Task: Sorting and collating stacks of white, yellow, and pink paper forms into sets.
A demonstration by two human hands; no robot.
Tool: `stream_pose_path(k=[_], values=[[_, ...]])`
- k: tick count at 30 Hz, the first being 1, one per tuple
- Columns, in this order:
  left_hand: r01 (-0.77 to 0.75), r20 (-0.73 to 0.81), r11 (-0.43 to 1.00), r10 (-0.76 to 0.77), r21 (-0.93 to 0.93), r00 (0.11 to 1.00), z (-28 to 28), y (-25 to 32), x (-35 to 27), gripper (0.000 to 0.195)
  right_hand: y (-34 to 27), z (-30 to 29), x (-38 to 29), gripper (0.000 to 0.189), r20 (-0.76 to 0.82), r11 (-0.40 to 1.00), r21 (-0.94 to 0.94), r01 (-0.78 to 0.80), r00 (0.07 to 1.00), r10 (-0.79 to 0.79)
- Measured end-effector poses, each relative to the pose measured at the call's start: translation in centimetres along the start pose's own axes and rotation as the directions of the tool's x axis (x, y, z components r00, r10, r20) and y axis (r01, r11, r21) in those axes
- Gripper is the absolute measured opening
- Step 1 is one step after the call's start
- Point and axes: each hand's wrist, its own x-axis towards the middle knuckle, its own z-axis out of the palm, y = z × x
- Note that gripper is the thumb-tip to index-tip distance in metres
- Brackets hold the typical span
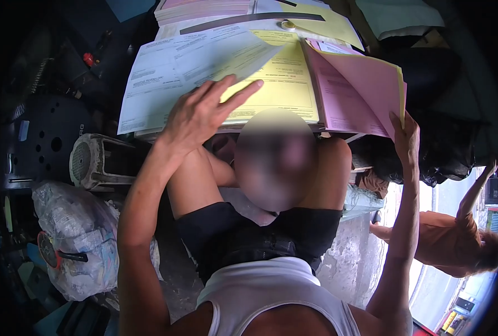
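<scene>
My left hand [198, 111] has its fingers apart, over the border between a white printed form sheet [148, 96] and a stack of yellow printed forms [282, 92]. The white sheet's right edge curls up above the yellow stack, close to my fingertips; whether they touch it I cannot tell. My right hand [406, 132] pinches the lower right corner of a lifted pink sheet [366, 80] with a yellow edge behind it. Beneath the lifted sheet lies a stack of pink printed forms [345, 105].
Behind the forms lie a long dark flat strip [253, 22], a roll of tape [288, 25] and a paper stack [203, 12]. At left are a plastic stool [106, 161] and a filled clear plastic bag [81, 252]. A person in an orange shirt [446, 239] is at right.
</scene>
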Motion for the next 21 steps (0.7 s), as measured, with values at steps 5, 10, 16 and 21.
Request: stream_pose_path(k=[5,10,16,21], values=[[-0.094,0.151,0.991,0.107,-0.091,0.983,3.6,1.8,1.4,0.039,-2.8,0.5,1.0,0.036,-0.006,0.997,0.018,-0.076,0.997,0.076],[-0.078,0.093,0.984,0.094,-0.157,0.991,4.3,3.5,-0.1,0.029,-4.8,1.5,2.4,0.029,-0.093,0.997,0.081,-0.022,0.995,0.029],[-0.094,0.0,0.995,0.094,0.026,0.996,4.7,4.6,-1.5,0.032,-10.6,3.7,4.8,0.017,-0.144,0.993,0.032,0.117,0.983,-0.112],[-0.087,-0.124,0.996,0.09,0.034,0.988,5.6,5.2,-1.7,0.018,-15.1,7.4,5.6,0.023,-0.108,0.881,-0.175,0.439,0.881,-0.46]])
